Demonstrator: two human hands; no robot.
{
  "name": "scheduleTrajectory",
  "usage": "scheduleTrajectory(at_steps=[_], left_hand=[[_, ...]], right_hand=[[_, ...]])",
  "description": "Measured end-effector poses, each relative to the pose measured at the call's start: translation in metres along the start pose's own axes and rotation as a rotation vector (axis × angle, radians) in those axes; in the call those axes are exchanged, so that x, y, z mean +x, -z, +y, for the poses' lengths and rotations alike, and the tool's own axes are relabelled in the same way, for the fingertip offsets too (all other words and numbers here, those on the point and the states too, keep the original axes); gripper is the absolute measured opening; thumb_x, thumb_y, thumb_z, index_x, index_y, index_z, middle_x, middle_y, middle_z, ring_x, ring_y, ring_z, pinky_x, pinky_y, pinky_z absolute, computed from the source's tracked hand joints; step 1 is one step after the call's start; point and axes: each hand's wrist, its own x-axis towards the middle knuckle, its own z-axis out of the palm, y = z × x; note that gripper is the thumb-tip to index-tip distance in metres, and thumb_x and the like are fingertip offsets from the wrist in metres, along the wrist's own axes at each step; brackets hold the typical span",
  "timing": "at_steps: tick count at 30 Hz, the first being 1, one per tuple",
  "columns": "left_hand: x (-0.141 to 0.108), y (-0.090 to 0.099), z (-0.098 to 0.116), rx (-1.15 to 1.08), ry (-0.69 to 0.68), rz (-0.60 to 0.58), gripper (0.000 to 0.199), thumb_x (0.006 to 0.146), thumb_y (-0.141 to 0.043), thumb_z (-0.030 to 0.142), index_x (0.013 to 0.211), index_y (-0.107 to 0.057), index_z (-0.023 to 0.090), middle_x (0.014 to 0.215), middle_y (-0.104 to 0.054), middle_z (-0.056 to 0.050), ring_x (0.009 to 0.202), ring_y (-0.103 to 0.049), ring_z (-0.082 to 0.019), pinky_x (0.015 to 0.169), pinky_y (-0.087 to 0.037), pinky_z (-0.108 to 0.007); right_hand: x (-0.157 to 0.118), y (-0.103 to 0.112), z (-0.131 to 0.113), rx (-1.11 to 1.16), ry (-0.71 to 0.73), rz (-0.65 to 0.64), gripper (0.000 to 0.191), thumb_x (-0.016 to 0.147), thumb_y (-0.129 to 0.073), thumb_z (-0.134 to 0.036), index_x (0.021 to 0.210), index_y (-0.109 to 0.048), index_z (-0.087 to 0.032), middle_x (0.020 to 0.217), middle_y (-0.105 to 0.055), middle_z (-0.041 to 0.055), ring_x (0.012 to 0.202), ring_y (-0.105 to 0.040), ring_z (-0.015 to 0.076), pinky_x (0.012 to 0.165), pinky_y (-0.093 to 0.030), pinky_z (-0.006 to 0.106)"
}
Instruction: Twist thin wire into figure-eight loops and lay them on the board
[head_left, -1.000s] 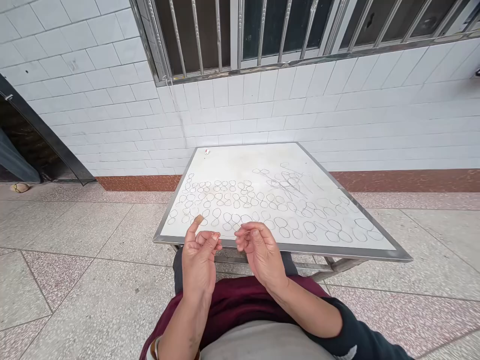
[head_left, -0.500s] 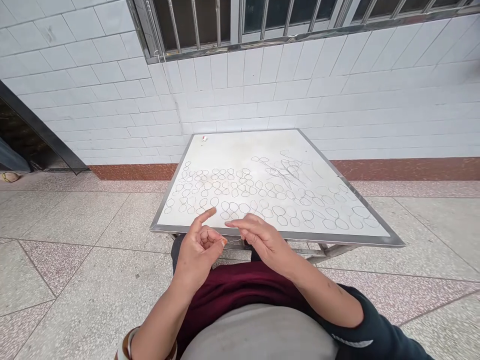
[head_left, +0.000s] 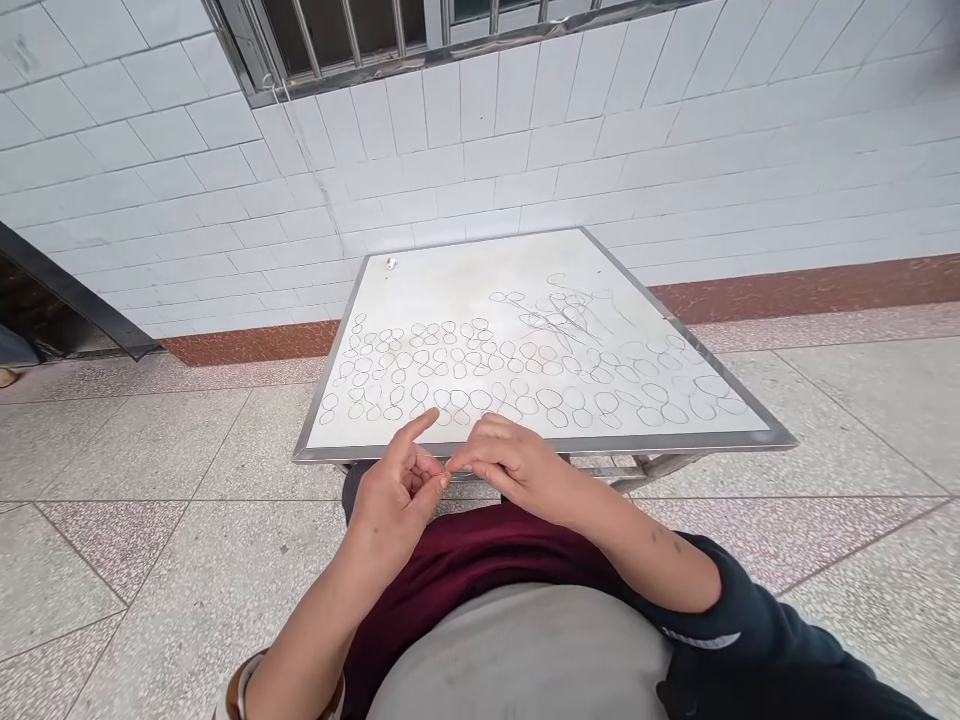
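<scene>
My left hand (head_left: 397,495) is in front of the table's near edge, its thumb and a finger pinched on something thin, with a small orange spot at the thumb tip. The index finger points up and away. My right hand (head_left: 514,465) meets it from the right, fingers bent together at the left fingertips; what it grips is too small to make out. Beyond both hands, rows of thin wire loops (head_left: 551,400), many in figure-eight shapes, lie on the white tabletop (head_left: 450,265). A looser tangle of wires (head_left: 559,318) rests towards the back right.
A small red and white object (head_left: 391,263) sits at the table's back left corner. The grey table edge (head_left: 675,441) runs just past my hands. Behind the table stands a white tiled wall (head_left: 420,180) with a barred window.
My right hand has moved left, so its fingertips now meet the left ones. The thin wire seen between the hands is no longer distinct. The view has shifted slightly.
</scene>
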Motion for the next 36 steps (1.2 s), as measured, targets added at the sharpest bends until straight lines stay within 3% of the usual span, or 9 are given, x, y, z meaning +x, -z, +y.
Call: scheduleTrajectory(at_steps=[7, 12, 19, 27, 36], left_hand=[[0.000, -0.003, 0.000, -0.003, 0.006, 0.022, 0.055, 0.084, -0.063, 0.025, 0.137, -0.050, 0.030, 0.081, -0.060, 0.000, 0.070, -0.054, -0.014, 0.072, -0.046, -0.029], [-0.001, -0.005, 0.000, -0.004, 0.000, 0.044, 0.046, 0.091, -0.055, 0.032, 0.137, -0.050, 0.031, 0.080, -0.059, 0.001, 0.073, -0.054, -0.015, 0.072, -0.046, -0.029], [0.001, -0.010, -0.007, -0.108, 0.004, 0.083, 0.050, 0.088, -0.060, 0.030, 0.137, -0.049, 0.029, 0.075, -0.060, 0.002, 0.073, -0.054, -0.014, 0.072, -0.046, -0.027], [0.002, -0.023, -0.004, -0.214, 0.000, 0.216, 0.050, 0.087, -0.063, 0.030, 0.135, -0.053, 0.027, 0.069, -0.058, 0.004, 0.067, -0.051, -0.012, 0.071, -0.044, -0.026], [0.007, -0.035, -0.012, -0.268, 0.009, 0.288, 0.049, 0.085, -0.065, 0.031, 0.133, -0.056, 0.026, 0.068, -0.053, 0.004, 0.063, -0.047, -0.011, 0.064, -0.041, -0.024]], right_hand=[[0.001, 0.000, 0.000, -0.049, -0.077, -0.014, 0.031, 0.101, -0.038, -0.024, 0.098, -0.069, -0.022, 0.077, -0.058, 0.0055, 0.077, -0.052, 0.0191, 0.067, -0.044, 0.031], [0.001, -0.002, 0.000, -0.040, -0.107, -0.013, 0.028, 0.100, -0.039, -0.022, 0.100, -0.067, -0.022, 0.082, -0.061, 0.0055, 0.080, -0.054, 0.0186, 0.071, -0.045, 0.030], [0.000, -0.012, -0.001, -0.019, -0.199, 0.081, 0.009, 0.094, -0.053, -0.022, 0.094, -0.062, -0.019, 0.080, -0.059, 0.0021, 0.066, -0.053, 0.0128, 0.060, -0.042, 0.024], [-0.001, -0.025, -0.008, -0.104, -0.246, 0.203, 0.012, 0.094, -0.050, -0.019, 0.085, -0.058, -0.021, 0.077, -0.060, 0.0019, 0.067, -0.053, 0.0136, 0.059, -0.040, 0.025], [0.000, -0.033, -0.001, -0.065, -0.382, 0.218, 0.005, 0.090, -0.054, -0.016, 0.089, -0.056, -0.020, 0.080, -0.061, 0.0015, 0.065, -0.055, 0.0135, 0.059, -0.041, 0.025]])
